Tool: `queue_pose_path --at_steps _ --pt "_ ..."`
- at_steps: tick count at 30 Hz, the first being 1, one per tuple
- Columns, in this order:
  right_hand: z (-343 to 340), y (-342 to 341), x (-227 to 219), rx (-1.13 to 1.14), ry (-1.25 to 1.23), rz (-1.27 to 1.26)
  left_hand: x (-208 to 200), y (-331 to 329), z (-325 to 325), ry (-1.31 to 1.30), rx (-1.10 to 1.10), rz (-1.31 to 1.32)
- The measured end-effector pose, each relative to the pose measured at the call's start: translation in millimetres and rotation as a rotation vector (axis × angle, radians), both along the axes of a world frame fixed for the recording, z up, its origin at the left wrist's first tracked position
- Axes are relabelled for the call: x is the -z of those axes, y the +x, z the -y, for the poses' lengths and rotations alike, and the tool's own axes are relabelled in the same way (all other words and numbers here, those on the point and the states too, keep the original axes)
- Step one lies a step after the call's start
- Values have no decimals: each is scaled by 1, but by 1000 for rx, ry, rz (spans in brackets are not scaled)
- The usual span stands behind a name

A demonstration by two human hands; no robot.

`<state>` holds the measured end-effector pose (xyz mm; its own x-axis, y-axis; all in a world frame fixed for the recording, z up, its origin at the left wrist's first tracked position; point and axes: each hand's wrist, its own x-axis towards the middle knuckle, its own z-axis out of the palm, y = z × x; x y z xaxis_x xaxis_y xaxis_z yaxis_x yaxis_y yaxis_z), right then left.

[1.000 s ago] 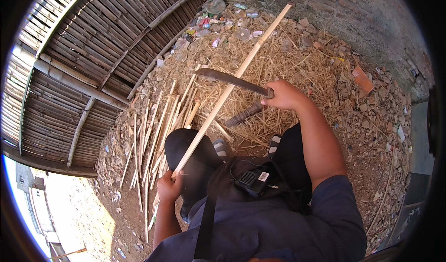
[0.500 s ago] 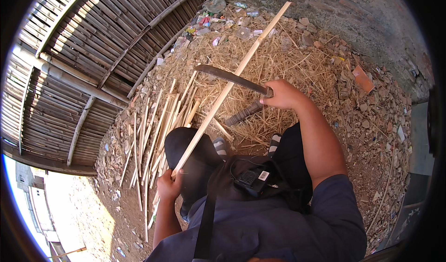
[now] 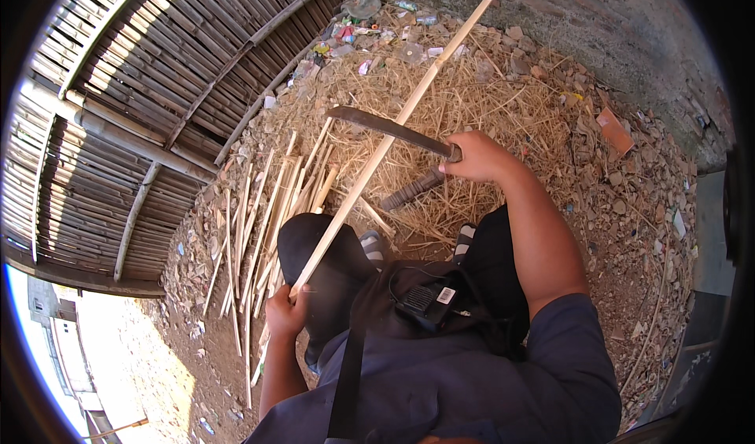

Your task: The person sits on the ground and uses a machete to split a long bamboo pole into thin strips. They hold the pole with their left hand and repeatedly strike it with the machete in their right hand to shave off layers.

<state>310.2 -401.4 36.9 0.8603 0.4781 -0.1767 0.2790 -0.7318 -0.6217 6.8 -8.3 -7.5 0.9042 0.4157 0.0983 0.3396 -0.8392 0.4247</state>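
Note:
My left hand [image 3: 286, 312] is closed round the lower end of a long pale bamboo strip [image 3: 358, 190], beside my left knee. The strip slants up and away to the right, over the straw. My right hand [image 3: 476, 158] grips a machete [image 3: 385, 128] by its handle, which the fingers mostly hide. Its dark, curved blade points left and crosses over the strip around mid-length; whether it is cutting in, I cannot tell. Below my right hand, a dark ribbed, rod-like piece [image 3: 412, 190] lies on the straw.
Several cut bamboo strips [image 3: 255, 243] lie in a pile left of my knee. Shavings and straw [image 3: 503, 110] cover the ground ahead, with litter [image 3: 370, 31] at the back. A bamboo-slat wall [image 3: 149, 121] stands left, a brick wall [image 3: 613, 39] far right. A black device [image 3: 425, 302] rests on my lap.
Hardly anything differs. The machete and my right hand have shifted slightly up and to the left along the strip, and the strip's far end sits a touch higher. Both grips are unchanged.

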Motion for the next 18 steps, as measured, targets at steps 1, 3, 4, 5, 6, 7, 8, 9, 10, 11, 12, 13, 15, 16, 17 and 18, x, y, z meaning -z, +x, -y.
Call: queue_pose_path --at_steps 1,3,4,5,6,7,8,9,10,11,12,13,15,16,17,18 --pt "1 0 5 -2 6 48 1 0 -1 6 3 3" --pt "1 -1 6 2 2 82 4 0 -2 18 6 7" --pt "0 -2 1 9 -9 68 4 0 -2 12 1 3" --pt "0 -3 -3 15 -19 54 3 0 -2 6 -3 0" --pt "1 -3 -6 23 5 20 3 -1 -2 -1 -7 -2" --pt "4 -2 -7 31 30 -15 4 -1 -3 4 -10 -6" --pt "5 -2 -8 38 54 -49 5 -1 -4 9 -14 -11" --pt "6 -1 -8 35 41 -28 6 -1 -4 12 -15 -16" --pt "6 -1 -7 32 27 -6 7 -1 -5 11 -13 -11" --pt "6 0 -6 28 14 15 7 -1 -5 11 -10 -6" --pt "5 -1 -8 16 6 20 8 -1 -5 9 -8 0" --pt "3 -2 -11 3 -1 25 8 -1 -5 7 -16 -12" --pt "-3 -6 -12 -37 -9 38 5 -1 -4 7 -34 -37" --pt "-6 -10 -10 -64 -10 45 6 -1 -5 6 -31 -40" --pt "-8 -12 -8 -91 -11 53 7 -1 -5 6 -28 -43" --pt "-10 -13 -7 -112 -26 53 6 -1 -6 8 -25 -45"
